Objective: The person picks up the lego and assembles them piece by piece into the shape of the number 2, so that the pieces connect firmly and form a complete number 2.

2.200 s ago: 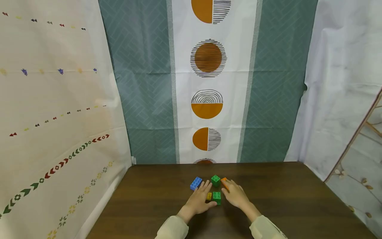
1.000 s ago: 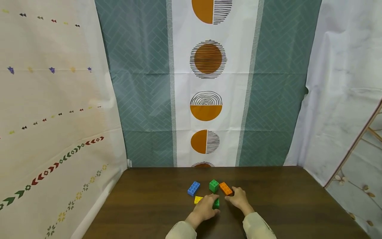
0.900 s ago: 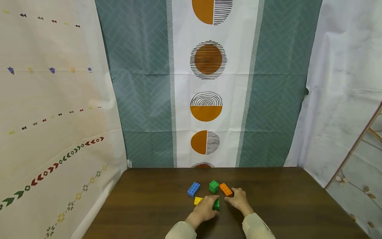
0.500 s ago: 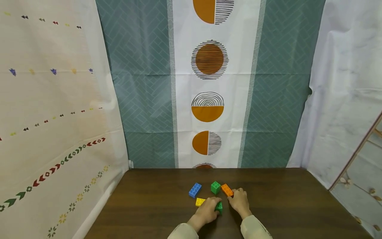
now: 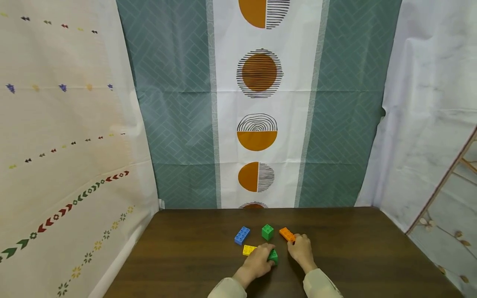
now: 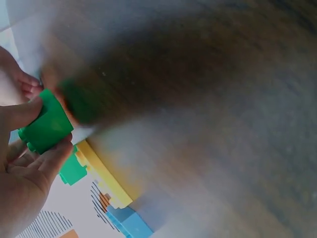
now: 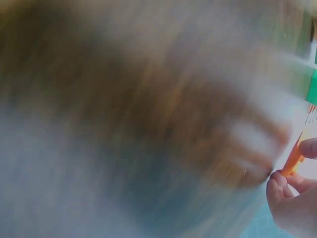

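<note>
My left hand pinches a green toy building brick between thumb and fingers. In the left wrist view that green brick is turned with its studs toward the lower left. Whether it is off the table I cannot tell. My right hand grips the near end of an orange brick, whose far end points away to the left. The right wrist view catches the orange brick edge-on between thumb and fingers. A yellow brick, partly hidden, lies just beyond the left hand.
A second green brick stands between the hands, farther back. Left of it lies a blue brick. All are on a dark brown table with a patterned cloth hanging behind its far edge.
The left hand went from lying spread over the bricks to gripping the near green brick, now turned. The right hand drew back, then took the orange brick's end and shifted it slightly right.
</note>
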Demonstrator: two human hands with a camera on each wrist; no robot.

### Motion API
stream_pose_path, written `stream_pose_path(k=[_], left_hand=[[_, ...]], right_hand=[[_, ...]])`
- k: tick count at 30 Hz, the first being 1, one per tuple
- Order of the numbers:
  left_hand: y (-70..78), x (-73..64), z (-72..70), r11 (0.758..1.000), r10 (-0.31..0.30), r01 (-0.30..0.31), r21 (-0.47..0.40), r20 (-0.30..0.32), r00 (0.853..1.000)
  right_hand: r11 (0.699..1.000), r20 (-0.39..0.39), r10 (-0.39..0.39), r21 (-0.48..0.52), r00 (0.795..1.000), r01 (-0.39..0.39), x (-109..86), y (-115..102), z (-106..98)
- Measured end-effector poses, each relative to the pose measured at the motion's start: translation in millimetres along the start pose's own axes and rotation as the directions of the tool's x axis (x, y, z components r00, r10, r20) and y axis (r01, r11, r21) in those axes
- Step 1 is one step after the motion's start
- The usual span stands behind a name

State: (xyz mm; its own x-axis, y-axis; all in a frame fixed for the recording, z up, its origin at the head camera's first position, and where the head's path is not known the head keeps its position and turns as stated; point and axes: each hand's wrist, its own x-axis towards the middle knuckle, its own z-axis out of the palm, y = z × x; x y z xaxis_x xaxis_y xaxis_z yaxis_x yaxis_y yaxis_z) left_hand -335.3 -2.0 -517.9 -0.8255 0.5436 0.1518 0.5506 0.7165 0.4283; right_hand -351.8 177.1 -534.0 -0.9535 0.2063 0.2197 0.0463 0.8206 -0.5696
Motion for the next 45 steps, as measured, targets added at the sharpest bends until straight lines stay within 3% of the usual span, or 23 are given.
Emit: stream_pose_path(k=[14,20,29,34,37,42,45], left_hand=[[3.9,-4.6,-21.1,0.999,0.039,-0.041,-0.017,-0.107,0.993],[-4.8,-11.3,-32.7,0.999,0.045,-0.048,-0.018,-0.145,0.988],[-12.5,-21.8,-49.6,1.000,0.024,-0.024,0.001,-0.147,0.989],[-14.5,-31.1,-57.4,0.999,0.035,-0.032,0.018,-0.160,0.987],[-15.7,-37.7,-64.9,0.998,0.054,-0.049,0.030,-0.181,0.982],[-16.8,-45.4,-77.4,0.996,0.087,-0.084,0.020,-0.245,0.966],[-17.6,-45.9,-79.0,0.995,0.101,-0.099,0.022,-0.253,0.962]], right_hand=[[0.997,-0.027,-0.050,0.055,0.998,0.051,5.6,22.4,-33.1],[0.984,-0.032,-0.076,0.157,0.997,0.080,6.2,12.4,-44.1],[0.975,-0.012,-0.176,0.137,0.984,0.176,-0.6,-3.8,-57.0],[0.958,0.035,-0.217,0.198,0.976,0.206,-15.0,-12.5,-57.0],[0.930,0.102,-0.296,0.259,0.950,0.262,-25.3,-16.9,-57.0],[0.873,0.236,-0.458,0.304,0.857,0.382,-40.9,-19.3,-56.2],[0.862,0.271,-0.485,0.306,0.831,0.403,-47.7,-20.3,-54.6]])
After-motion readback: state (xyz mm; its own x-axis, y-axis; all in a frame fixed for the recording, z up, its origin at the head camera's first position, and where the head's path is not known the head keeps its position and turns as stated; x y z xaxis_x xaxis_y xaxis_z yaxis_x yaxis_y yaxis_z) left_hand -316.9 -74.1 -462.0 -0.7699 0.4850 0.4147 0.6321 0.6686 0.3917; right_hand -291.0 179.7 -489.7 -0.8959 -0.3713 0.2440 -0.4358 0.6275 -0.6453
